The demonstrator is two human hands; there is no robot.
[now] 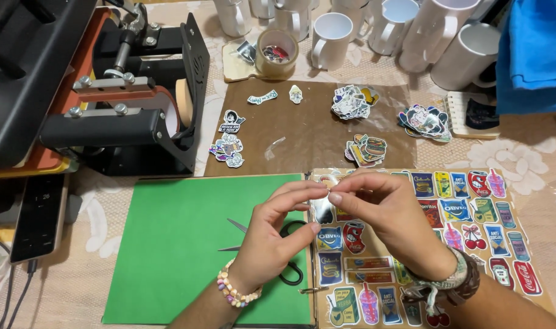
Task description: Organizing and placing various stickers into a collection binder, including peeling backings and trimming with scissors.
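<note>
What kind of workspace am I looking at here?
Likely a small craft table for decorating mugs: a mug heat press at the left, blank white mugs along the back, and a printed sticker sheet under the hands, with cut stickers piled nearby.

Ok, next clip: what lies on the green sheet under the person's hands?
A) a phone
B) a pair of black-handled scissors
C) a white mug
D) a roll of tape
B: the scissors, with black handles, lie on the green sheet just beneath the left hand and right hand, whose fingertips meet above them.
</note>
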